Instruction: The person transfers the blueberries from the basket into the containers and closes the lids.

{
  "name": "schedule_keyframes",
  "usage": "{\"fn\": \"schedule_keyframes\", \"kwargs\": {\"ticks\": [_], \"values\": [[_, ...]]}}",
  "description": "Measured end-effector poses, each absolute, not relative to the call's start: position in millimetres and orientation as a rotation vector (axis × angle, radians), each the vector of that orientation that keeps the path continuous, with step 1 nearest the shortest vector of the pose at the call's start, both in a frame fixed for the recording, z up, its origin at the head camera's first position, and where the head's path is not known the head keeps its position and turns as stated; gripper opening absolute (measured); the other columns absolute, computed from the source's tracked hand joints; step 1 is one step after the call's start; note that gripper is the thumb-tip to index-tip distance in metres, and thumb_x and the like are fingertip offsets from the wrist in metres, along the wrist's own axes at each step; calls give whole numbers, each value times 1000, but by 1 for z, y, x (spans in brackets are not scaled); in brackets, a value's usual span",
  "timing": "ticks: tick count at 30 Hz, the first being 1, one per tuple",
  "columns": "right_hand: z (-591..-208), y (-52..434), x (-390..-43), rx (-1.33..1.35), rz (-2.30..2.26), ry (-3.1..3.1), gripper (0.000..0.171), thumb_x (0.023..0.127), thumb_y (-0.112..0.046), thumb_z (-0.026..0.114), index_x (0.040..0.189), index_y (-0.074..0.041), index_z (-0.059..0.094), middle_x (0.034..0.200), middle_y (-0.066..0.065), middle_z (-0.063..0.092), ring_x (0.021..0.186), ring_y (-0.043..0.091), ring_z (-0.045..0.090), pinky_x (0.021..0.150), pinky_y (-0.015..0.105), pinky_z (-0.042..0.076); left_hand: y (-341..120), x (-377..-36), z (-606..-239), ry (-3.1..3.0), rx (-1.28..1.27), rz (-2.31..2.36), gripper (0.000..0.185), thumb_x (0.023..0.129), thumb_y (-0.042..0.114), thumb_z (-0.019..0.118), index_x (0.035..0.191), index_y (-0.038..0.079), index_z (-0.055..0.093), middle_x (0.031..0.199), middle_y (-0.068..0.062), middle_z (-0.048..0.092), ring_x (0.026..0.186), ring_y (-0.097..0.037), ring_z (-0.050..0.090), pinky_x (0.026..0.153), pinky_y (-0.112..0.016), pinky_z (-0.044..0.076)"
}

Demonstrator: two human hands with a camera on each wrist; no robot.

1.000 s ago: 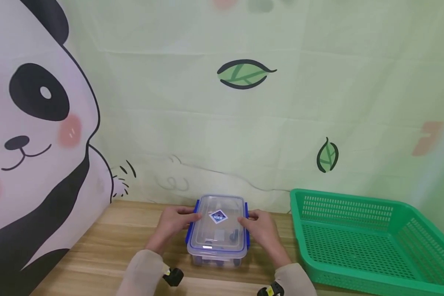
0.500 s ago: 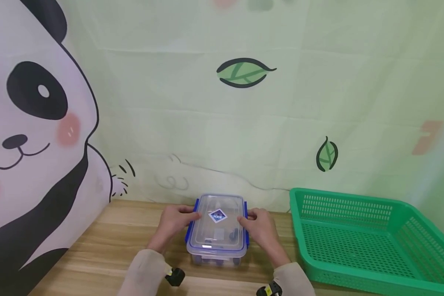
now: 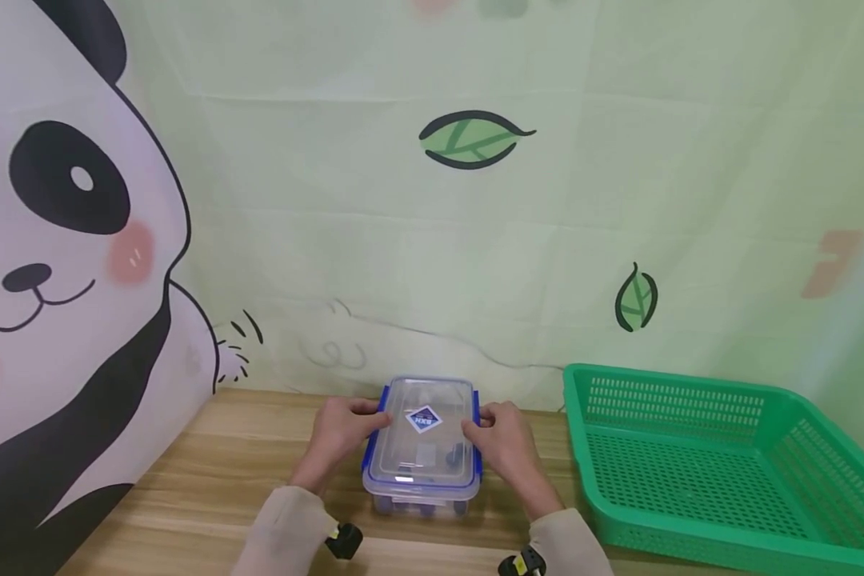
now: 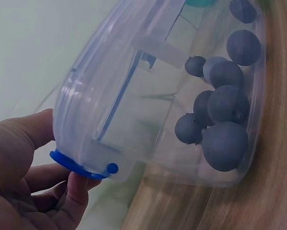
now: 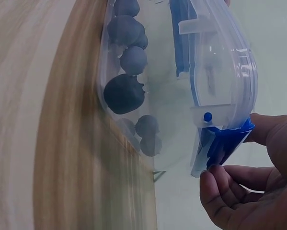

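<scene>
A clear plastic food box (image 3: 428, 456) with a lid and blue side latches stands on the wooden table. Through its walls, several blueberries (image 4: 224, 146) show at the bottom. My left hand (image 3: 337, 436) holds the left edge, thumb on the lid and fingers curled beneath the left latch (image 4: 81, 165). At the opposite edge my right hand (image 3: 506, 440) does likewise, its thumb on the lid. In the right wrist view its fingertips touch the lower end of the right latch (image 5: 227, 146), which slants out from the box wall. The lid lies on the box.
A large green plastic basket (image 3: 583, 472) stands to the right of the box, close to my right forearm. Behind the table hangs a pale green cloth (image 3: 374, 264) printed with a panda and leaves. Bare wooden table (image 3: 209, 472) extends left of my left arm.
</scene>
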State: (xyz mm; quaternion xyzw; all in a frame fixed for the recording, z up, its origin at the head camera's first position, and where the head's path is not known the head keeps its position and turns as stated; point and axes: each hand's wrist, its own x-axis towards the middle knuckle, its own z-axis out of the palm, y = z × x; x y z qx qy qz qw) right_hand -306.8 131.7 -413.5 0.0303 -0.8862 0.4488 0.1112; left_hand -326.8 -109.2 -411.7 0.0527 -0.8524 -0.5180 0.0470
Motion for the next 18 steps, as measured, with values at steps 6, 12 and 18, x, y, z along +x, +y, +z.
{"fn": "schedule_keyframes", "kwargs": {"ticks": [6, 12, 18], "values": [[-412, 131, -305, 79, 1327, -2611, 29, 97, -13, 76, 112, 11, 73, 92, 12, 72, 76, 19, 64, 64, 32, 60, -109, -328, -413, -2589, 172, -1602, 30, 93, 17, 82, 116, -2, 78, 115, -19, 75, 98, -28, 72, 87, -43, 64], [-410, 133, -302, 33, 1345, -2624, 32, 99, -14, 74, 116, 12, 72, 95, 14, 73, 78, 20, 64, 66, 33, 60, -105, -328, -413, -2567, 157, -1626, 29, 93, 16, 82, 114, -3, 78, 113, -18, 76, 97, -27, 72, 85, -41, 64], [-408, 133, -302, 1, 1370, -2628, 32, 98, -13, 73, 118, 12, 71, 95, 16, 73, 75, 20, 64, 60, 29, 56, -104, -326, -413, -2557, 144, -1651, 29, 92, 14, 82, 114, -3, 78, 112, -17, 76, 97, -27, 73, 84, -41, 65]]}}
